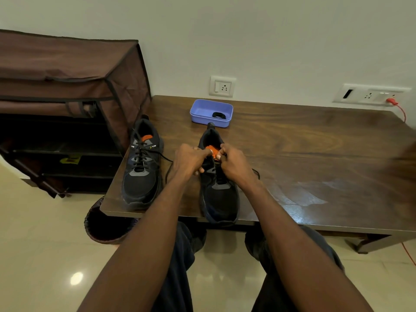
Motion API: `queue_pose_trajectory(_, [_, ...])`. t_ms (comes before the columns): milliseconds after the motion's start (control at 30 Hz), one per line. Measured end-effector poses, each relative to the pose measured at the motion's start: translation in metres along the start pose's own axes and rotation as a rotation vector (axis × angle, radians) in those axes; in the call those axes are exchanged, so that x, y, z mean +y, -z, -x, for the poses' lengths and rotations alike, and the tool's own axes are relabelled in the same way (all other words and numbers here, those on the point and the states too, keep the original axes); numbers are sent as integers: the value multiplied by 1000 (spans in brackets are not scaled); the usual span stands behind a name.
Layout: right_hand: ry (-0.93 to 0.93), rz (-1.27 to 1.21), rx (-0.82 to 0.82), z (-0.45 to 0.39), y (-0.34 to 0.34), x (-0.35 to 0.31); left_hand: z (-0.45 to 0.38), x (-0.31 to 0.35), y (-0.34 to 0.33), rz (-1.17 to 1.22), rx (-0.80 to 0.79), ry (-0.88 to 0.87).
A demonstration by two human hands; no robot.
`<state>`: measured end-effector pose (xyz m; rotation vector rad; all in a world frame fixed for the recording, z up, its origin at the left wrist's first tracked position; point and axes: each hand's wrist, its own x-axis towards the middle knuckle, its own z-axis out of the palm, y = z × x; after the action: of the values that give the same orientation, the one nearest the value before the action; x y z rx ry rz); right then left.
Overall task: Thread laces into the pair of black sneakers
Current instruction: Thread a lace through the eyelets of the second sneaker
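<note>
Two black sneakers with orange insoles stand on the wooden table [304,140], toes toward me. The left sneaker [141,167] is laced, and its lace ends trail loose to the right. Both my hands work at the upper eyelets of the right sneaker [219,194]. My left hand [191,159] has its fingers curled round the black lace [256,173] at the shoe's left side. My right hand [234,163] pinches the lace by the tongue, and a loop of it shows just right of that wrist. My hands hide the eyelets.
A blue plastic tray [211,112] holding a black coiled item sits behind the right sneaker. A brown fabric shoe rack [67,97] stands left of the table. A dark round basket [105,224] sits on the floor under the table's left corner. Wall sockets line the back.
</note>
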<state>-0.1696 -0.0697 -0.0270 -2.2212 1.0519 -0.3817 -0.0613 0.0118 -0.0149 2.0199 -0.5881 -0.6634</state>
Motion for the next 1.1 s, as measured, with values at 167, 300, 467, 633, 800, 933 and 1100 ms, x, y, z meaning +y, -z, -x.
queue_pose_trajectory(167, [-234,-301,242,-3,12,10,0,-2,2,53,38,45])
queue_pose_trajectory(300, [-275,59,325,-6,20,28,-1,-3,2,27,5,42])
queue_pose_trajectory(467, [-19,-97,108,-1,13,4,-2,-2,-2,-34,-52,11])
queue_pose_trajectory(633, [31,163,-157,0,-11,2,-4,-4,3,36,-32,53])
queue_pose_trajectory(800, [42,79,-177,-3,-10,4,-2,-5,6,69,-41,53])
queue_pose_trajectory(933, [40,29,-96,3,-9,2,0,-4,5,104,-31,69])
queue_pose_trajectory(1100, [-122,-162,67,6,-6,2,1,-3,4,103,-32,80])
